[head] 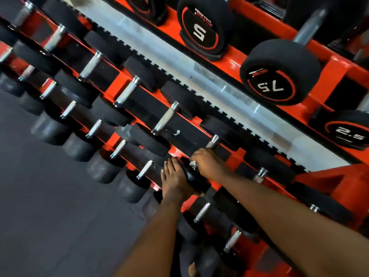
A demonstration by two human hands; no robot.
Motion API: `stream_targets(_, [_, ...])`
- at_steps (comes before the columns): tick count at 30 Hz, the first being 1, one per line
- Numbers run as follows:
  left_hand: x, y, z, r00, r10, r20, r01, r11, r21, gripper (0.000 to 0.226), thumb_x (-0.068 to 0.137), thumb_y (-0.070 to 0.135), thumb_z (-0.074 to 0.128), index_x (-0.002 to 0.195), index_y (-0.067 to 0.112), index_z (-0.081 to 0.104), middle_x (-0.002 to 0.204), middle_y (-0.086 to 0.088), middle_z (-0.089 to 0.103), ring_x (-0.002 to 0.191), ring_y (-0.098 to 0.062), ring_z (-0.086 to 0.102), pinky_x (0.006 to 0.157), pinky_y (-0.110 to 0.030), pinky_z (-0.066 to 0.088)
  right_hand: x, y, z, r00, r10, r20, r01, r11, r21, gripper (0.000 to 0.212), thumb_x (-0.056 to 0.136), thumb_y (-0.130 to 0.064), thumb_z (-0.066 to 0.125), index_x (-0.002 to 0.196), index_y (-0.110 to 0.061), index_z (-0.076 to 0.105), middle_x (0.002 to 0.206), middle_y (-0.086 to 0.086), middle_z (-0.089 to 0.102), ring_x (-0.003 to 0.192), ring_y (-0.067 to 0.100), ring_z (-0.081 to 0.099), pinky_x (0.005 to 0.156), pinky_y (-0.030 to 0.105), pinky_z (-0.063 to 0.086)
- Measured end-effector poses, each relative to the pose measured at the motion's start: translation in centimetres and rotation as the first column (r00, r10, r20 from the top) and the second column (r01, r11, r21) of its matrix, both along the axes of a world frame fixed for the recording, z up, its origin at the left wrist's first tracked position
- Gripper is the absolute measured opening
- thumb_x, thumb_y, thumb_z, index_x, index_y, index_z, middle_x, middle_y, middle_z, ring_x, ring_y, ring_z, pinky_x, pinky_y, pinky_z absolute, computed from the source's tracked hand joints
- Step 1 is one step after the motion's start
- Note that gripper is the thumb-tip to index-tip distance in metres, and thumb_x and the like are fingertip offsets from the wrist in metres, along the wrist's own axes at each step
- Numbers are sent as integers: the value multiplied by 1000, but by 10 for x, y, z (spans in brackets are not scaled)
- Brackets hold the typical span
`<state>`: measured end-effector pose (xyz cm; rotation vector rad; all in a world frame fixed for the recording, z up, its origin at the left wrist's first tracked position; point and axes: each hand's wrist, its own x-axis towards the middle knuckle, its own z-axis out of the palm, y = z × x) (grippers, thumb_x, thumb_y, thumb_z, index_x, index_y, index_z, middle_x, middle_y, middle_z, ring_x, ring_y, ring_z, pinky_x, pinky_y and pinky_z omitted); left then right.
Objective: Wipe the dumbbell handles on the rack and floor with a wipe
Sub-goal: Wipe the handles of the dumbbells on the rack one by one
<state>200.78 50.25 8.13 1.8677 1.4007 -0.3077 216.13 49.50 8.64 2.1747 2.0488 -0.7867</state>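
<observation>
Head view, tilted. Red rack [347, 186] with 3 tiers of black dumbbells runs diagonally across the frame.

Right hand [207, 162] is on the middle tier, fingers curled tight round a chrome handle [213, 141]. Only the far end of the handle shows past the knuckles. A small bit of white wipe [192, 163] pokes out at the near side of the fist, between hand and handle. The rest of the wipe is hidden in the grip.

Left hand [175, 179] lies flat on the same dumbbell's near head [191, 175], at the front edge of the middle tier. Its fingers are straight and close together, pressing on the rubber. The 2 hands sit just beside each other, the head between them.

Neighbour handles on the same tier are bare: 1 to the left [165, 118], 1 to the right [259, 174]. A small white scrap [176, 133] lies on the tier's black pad, left of the gripped handle and apart from it.

The lower tier's handles line up along the rack's front edge, below the left hand. The top tier holds dumbbells marked 5 [201, 31], 7.5 [279, 72] and 2.5 [349, 134]. Grey floor [50, 206] fills the left of the frame. Motion blur is heavy at the left end of the rack.
</observation>
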Motion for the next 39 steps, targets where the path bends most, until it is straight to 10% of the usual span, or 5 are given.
stream_targets(18, [15,-5,9,981,74,-180,-61,995,78,159,38,53,96,157,6,3,168,-7,6,156,-20,-3,126,-46,1,14,-29,-22,935,347,72,-354,907,229,50,86,-16,32,119,-9,68,124,7,67,127,25,54,117,36,23])
stream_targets(23, [13,-5,7,987,103,-123,-95,993,70,159,35,52,98,156,6,5,167,-7,11,156,-20,0,127,-44,7,41,-17,-14,973,38,228,-102,956,277,47,92,-5,39,136,-14,55,145,4,51,145,23,28,120,33,14])
stream_targets(28, [12,-5,3,987,106,-119,-96,992,85,155,29,55,97,152,8,15,162,-5,22,154,-21,9,126,-43,11,20,-40,-20,927,321,195,-363,898,250,46,88,-8,35,122,-12,66,130,7,63,129,23,52,114,37,35])
stream_targets(33, [12,-3,4,987,89,-137,-82,995,62,162,35,53,98,157,8,1,168,-6,7,156,-21,-3,127,-43,3,27,-23,-13,932,-43,360,-58,962,266,51,95,-6,33,145,-5,38,153,12,38,146,24,27,122,36,12])
stream_targets(39, [14,-3,6,983,83,-165,-75,996,53,165,35,54,98,158,9,-2,169,-4,4,156,-20,-6,127,-43,1,26,-33,-10,927,253,278,-311,931,190,53,91,-3,35,141,-12,46,147,8,46,143,24,32,121,39,18])
